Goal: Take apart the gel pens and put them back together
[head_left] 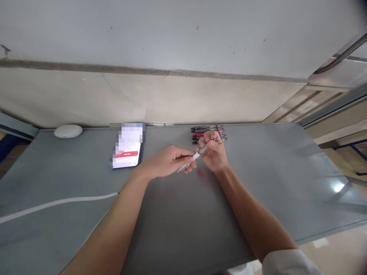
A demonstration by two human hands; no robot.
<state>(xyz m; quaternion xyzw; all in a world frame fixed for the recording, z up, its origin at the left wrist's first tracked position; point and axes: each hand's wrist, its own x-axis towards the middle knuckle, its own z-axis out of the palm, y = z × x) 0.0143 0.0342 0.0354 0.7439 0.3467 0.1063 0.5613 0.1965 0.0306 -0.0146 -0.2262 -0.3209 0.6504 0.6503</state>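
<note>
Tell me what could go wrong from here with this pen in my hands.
The pen could slip, since only the fingers of your left hand and right hand hold it.
Your right hand might nudge the other pens, which lie just behind it.
Your left forearm might catch the cable, which runs up to it in view.

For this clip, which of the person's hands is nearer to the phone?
The left hand. It is to the right of the phone, holding one end of the pale pen; the right hand is farther right, at the pen's other end.
</note>
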